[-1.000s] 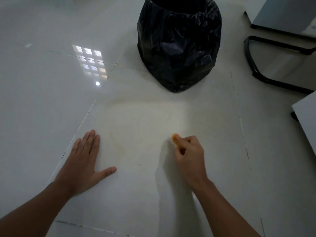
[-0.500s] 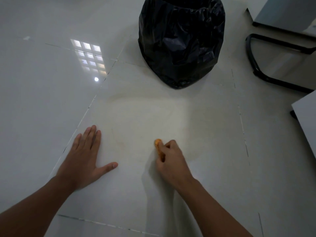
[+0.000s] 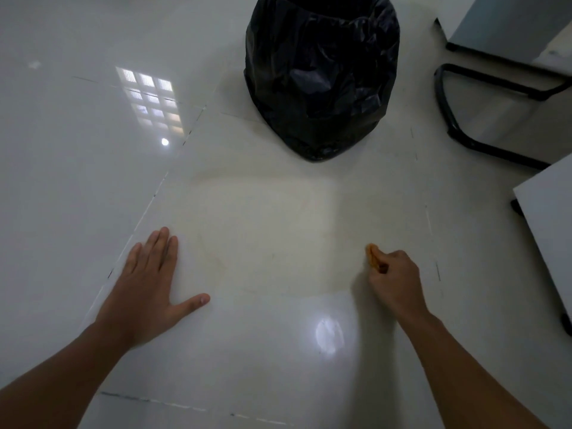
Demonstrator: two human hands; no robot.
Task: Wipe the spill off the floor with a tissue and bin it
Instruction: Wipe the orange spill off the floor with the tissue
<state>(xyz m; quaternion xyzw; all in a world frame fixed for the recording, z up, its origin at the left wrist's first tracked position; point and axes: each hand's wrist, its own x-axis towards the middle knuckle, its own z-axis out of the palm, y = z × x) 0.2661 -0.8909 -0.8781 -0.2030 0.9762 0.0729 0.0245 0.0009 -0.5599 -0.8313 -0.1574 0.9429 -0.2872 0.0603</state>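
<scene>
The orange-stained tissue is being gripped in the closed right hand against the floor. The left hand is being pressed flat, fingers spread. Residue risks being smeared outward by the saturated wad; the bin is standing near ahead.

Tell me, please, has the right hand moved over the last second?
Yes: the right hand, gripping the tissue, has swept rightward, away from the flat left hand.

Bare floor between hands; bin ahead, chair frame right.
</scene>
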